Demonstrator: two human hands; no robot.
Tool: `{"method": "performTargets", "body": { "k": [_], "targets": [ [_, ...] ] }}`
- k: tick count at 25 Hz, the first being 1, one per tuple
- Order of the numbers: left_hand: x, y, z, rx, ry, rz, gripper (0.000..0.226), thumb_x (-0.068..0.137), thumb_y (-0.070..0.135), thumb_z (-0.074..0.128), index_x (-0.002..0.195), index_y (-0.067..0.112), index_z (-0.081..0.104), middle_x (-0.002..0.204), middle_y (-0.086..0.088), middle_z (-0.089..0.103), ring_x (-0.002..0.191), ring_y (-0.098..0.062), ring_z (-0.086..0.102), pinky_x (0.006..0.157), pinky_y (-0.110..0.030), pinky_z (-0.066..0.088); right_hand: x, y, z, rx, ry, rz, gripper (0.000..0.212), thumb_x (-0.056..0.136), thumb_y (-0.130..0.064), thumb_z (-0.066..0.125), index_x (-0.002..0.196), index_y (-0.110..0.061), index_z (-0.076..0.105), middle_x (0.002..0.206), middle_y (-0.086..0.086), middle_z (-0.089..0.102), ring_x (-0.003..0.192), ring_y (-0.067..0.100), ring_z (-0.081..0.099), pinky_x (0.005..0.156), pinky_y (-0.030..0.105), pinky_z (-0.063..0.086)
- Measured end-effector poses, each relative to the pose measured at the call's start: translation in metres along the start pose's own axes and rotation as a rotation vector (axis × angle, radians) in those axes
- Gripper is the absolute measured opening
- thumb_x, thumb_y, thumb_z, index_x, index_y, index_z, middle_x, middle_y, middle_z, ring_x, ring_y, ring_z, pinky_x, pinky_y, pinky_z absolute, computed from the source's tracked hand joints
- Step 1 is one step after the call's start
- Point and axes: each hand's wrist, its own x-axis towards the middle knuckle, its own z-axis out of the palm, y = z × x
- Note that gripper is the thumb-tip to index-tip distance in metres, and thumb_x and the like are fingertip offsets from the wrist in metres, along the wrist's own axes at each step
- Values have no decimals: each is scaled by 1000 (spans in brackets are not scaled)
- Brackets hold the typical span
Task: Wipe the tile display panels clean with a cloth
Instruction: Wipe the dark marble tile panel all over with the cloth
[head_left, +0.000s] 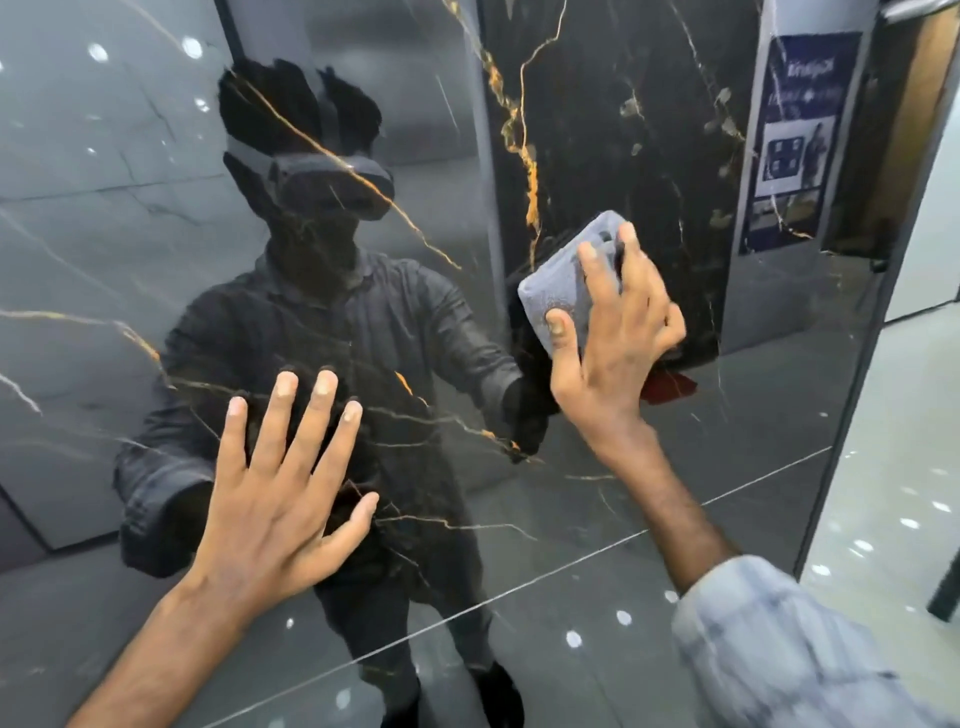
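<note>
A glossy black tile display panel (597, 130) with gold and white veins fills the view and mirrors the room. My right hand (615, 353) presses a folded grey cloth (563, 291) flat against the panel at the upper right, fingers spread over it and thumb on its lower edge. My left hand (283, 483) lies flat on the panel lower left, fingers straight and spread, holding nothing. The cloth's right part is hidden under my fingers.
The panel's right edge (857, 395) runs diagonally down; beyond it lies a pale shiny floor (893, 519). The panel reflects a person, ceiling lights and a blue poster (795, 145). My light sleeve (779, 649) covers the lower right.
</note>
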Motion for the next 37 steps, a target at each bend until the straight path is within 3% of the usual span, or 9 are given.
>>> {"method": "performTargets", "body": {
  "k": [2,5,8,13,17,22,26,31,37],
  "targets": [
    [-3,6,3,3,6,-38,82,95,50,51,158,1,35,169,-25,22,158,-46,12,126,-65,5,-60,-13,3,-12,-47,8,52,106,-50,32,153,-29,35,165,16,33,148,35,36,105,56,27],
    [-9,13,8,-10,15,-78,82,97,48,50,160,0,32,169,-26,20,158,-47,9,126,-66,3,-182,-32,-8,-18,-305,-295,50,107,-51,30,155,-38,32,170,9,20,148,35,32,101,55,29],
    [-17,24,13,-22,22,-100,81,97,43,50,161,-1,26,170,-27,12,158,-48,4,125,-68,-1,-193,-6,-12,80,-378,-471,50,100,-52,49,149,-46,43,171,-2,19,149,27,32,99,57,33],
    [-34,40,17,-60,-34,-95,80,95,28,48,164,3,17,172,-24,-6,157,-48,-11,122,-70,-10,-138,52,-15,38,-224,24,52,99,-48,47,149,-36,38,164,12,30,144,33,36,106,49,22],
    [-44,39,15,-90,-86,-28,73,94,27,50,159,2,32,171,-28,2,157,-49,-10,121,-70,-9,-177,20,-5,-7,-174,384,54,107,-56,26,151,-25,35,163,22,32,146,32,31,108,55,22],
    [-52,10,-3,-105,-152,183,72,100,40,45,162,6,32,173,-22,5,159,-45,-2,123,-65,-7,-263,-82,0,-38,-320,391,58,109,-55,17,151,-19,34,164,22,22,149,37,28,107,54,23],
    [-71,-34,-10,-65,-127,369,73,102,43,39,164,8,25,175,-13,4,161,-35,8,122,-67,-12,-255,-77,0,-85,-309,430,60,104,-58,23,154,-27,33,166,17,23,145,29,27,107,47,17],
    [-92,-72,-8,-75,-65,412,67,103,41,44,162,10,34,174,-13,14,160,-34,17,125,-65,-2,-199,-18,1,-72,41,1081,80,92,-63,13,162,-27,32,166,11,31,147,35,33,114,56,20],
    [-93,-64,-1,-67,-22,373,66,106,47,46,160,11,39,174,-11,18,160,-33,16,127,-63,8,-286,-142,15,-61,-165,967,70,98,-50,22,161,-20,29,166,21,26,147,38,30,112,61,21]
  ]
}}
